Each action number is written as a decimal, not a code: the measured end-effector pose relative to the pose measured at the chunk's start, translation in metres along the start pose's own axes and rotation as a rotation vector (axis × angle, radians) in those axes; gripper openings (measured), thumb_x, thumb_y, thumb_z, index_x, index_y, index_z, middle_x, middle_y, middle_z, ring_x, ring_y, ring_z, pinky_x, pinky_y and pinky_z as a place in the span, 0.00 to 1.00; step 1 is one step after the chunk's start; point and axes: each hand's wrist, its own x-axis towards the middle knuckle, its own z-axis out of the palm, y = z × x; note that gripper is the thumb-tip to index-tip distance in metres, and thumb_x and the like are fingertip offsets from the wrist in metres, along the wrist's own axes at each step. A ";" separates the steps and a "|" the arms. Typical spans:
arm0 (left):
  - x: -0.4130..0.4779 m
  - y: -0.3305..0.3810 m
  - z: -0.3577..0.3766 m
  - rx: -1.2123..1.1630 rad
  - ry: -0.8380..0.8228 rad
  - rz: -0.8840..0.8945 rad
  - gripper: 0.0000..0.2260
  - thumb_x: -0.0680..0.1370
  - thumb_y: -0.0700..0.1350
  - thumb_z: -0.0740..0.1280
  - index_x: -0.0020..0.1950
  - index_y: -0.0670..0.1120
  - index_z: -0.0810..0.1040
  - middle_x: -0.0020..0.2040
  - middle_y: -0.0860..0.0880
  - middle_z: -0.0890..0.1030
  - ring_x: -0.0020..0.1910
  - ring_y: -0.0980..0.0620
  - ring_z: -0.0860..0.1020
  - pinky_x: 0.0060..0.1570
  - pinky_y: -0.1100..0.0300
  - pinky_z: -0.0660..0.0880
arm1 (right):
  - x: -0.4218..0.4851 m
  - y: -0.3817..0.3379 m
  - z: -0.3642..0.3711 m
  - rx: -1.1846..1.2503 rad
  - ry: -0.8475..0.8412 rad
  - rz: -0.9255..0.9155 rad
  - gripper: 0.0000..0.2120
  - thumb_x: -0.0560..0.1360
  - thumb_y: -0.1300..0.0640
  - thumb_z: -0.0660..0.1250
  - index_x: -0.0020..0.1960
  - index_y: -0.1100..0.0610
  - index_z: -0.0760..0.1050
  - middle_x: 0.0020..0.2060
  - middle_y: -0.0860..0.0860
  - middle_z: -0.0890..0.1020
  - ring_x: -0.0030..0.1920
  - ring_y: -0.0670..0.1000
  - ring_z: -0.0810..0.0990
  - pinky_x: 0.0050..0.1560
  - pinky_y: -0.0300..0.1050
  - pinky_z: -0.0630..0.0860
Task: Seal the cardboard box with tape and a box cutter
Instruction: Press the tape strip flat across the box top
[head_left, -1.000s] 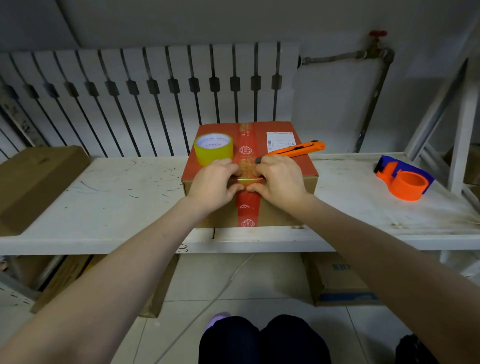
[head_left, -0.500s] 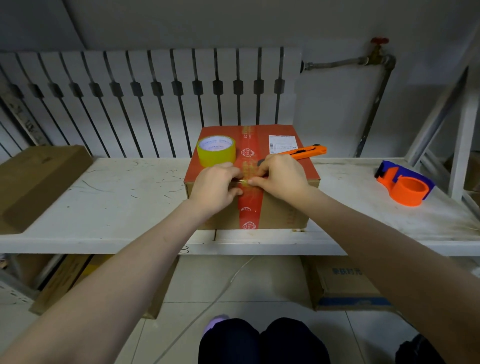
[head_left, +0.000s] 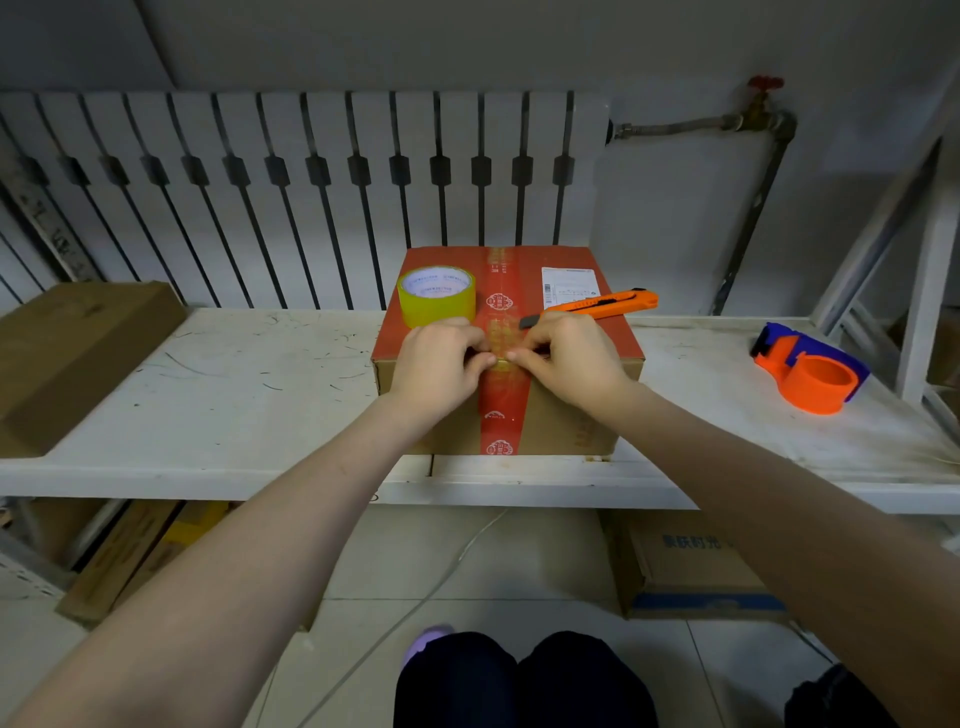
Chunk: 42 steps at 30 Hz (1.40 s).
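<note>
A cardboard box (head_left: 563, 428) with a red top stands on the white shelf (head_left: 234, 410). A red printed tape strip (head_left: 501, 415) runs over its top and down the front face, with a yellowish strip laid over it on top. My left hand (head_left: 436, 369) and my right hand (head_left: 571, 364) meet at the box's top front edge. Both have curled fingers, and their tips pinch the tape there. A yellow tape roll (head_left: 436, 296) sits on the box's top left. An orange box cutter (head_left: 602, 304) lies on the top right, just behind my right hand.
An orange and blue tape dispenser (head_left: 810, 369) lies on the shelf at the right. A brown carton (head_left: 72, 353) rests at the left end. A white radiator (head_left: 311, 197) stands behind. More cartons (head_left: 685, 566) sit on the floor under the shelf, near my knees.
Both hands have shifted slightly up from the front face onto the box's top edge, still together on the tape. The roll and cutter have not moved.
</note>
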 end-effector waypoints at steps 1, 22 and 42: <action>0.002 0.001 -0.001 0.003 -0.003 -0.013 0.08 0.74 0.49 0.69 0.47 0.45 0.82 0.44 0.48 0.81 0.46 0.45 0.78 0.45 0.54 0.72 | 0.003 -0.002 0.000 0.012 0.008 0.045 0.12 0.71 0.46 0.70 0.41 0.55 0.83 0.46 0.50 0.82 0.43 0.50 0.79 0.44 0.52 0.78; 0.003 0.007 -0.007 0.116 -0.101 -0.027 0.15 0.67 0.47 0.75 0.51 0.46 0.80 0.48 0.48 0.81 0.50 0.45 0.78 0.47 0.54 0.72 | 0.013 -0.027 -0.006 -0.222 -0.070 0.128 0.15 0.69 0.43 0.68 0.39 0.54 0.73 0.39 0.51 0.77 0.42 0.54 0.79 0.36 0.46 0.73; -0.001 0.003 0.003 0.072 -0.036 -0.035 0.10 0.67 0.46 0.68 0.47 0.47 0.79 0.44 0.51 0.77 0.51 0.47 0.76 0.47 0.55 0.65 | -0.011 0.016 0.003 -0.164 0.044 -0.200 0.14 0.70 0.53 0.71 0.54 0.53 0.81 0.51 0.51 0.82 0.53 0.53 0.78 0.56 0.49 0.69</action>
